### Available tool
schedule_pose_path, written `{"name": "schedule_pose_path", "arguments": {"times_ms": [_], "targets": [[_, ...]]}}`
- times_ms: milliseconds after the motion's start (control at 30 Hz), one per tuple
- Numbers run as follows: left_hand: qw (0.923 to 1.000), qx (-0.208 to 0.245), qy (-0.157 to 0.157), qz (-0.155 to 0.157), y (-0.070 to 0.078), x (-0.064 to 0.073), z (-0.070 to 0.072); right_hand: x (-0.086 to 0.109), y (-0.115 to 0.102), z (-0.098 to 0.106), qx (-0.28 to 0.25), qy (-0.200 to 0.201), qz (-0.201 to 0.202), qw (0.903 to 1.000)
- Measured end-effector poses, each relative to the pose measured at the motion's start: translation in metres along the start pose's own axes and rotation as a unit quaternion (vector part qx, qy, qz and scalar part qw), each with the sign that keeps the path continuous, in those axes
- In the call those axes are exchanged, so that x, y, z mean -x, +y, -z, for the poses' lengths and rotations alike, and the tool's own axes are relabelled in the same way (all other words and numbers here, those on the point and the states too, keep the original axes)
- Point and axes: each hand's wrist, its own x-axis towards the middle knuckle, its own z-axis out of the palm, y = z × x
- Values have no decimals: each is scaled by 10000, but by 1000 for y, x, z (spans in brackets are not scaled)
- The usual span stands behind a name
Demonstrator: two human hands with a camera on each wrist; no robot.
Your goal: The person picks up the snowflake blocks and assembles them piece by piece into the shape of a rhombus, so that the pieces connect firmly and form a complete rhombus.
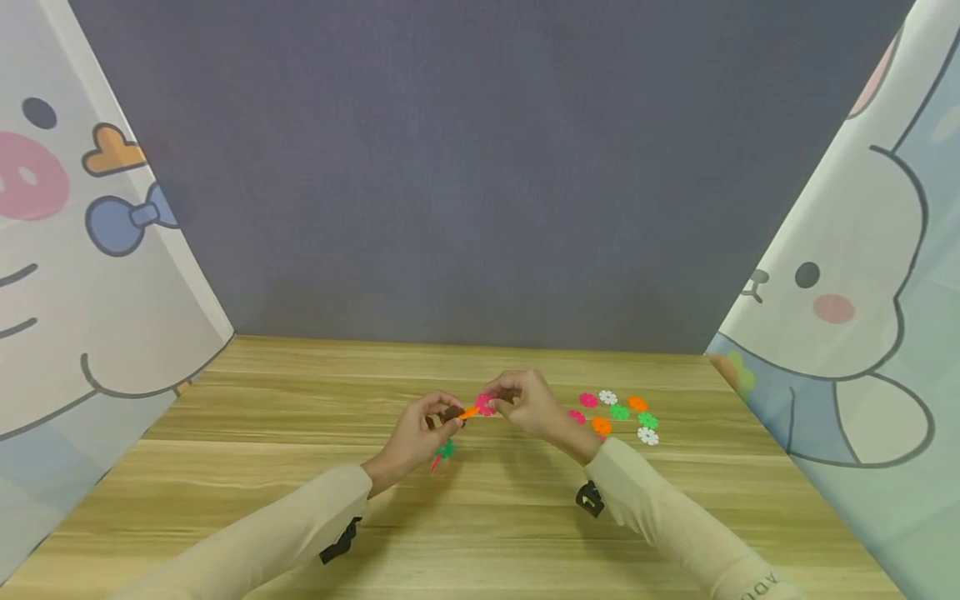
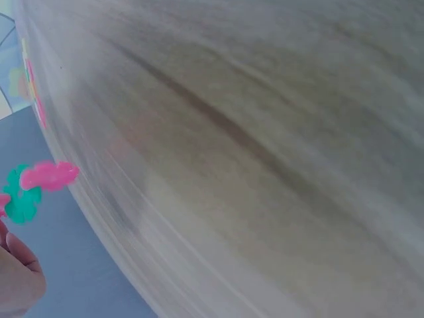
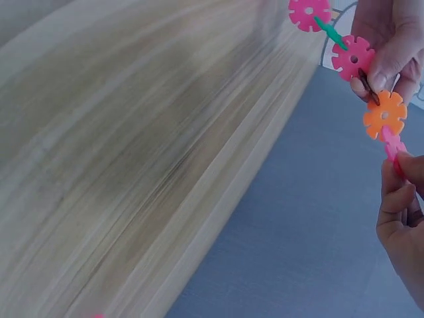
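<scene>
A chain of notched plastic flower discs stretches between the two hands above the table. My left hand (image 1: 411,433) pinches the brown disc (image 1: 453,414) in the middle of it. Beyond that comes an orange disc (image 3: 385,115), joined by its notches to a pink disc (image 1: 486,405). Thumb and fingers of my right hand (image 1: 529,403) pinch this pink disc at the chain's end. From the left hand's side hang another pink disc (image 3: 354,59), a green disc (image 1: 446,449) and a further pink disc (image 3: 309,12). Part of the brown disc is hidden by the left fingers.
Several loose discs lie on the wooden table (image 1: 495,533) to the right of the right hand, among them a white disc (image 1: 648,436), an orange disc (image 1: 637,404) and a light green disc (image 1: 619,412). A grey panel (image 1: 480,183) stands behind the table, with cartoon-printed panels either side.
</scene>
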Motion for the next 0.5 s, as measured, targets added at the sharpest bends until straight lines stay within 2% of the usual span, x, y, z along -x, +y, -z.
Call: {"name": "schedule_pose_path", "arguments": {"times_ms": [300, 500], "targets": [[10000, -56, -50, 28, 2, 0, 0, -2, 7, 1, -125, -92, 273, 9995], [9998, 175, -58, 114, -2, -4, 2, -2, -16, 10, 170, -308, 208, 9992]]}}
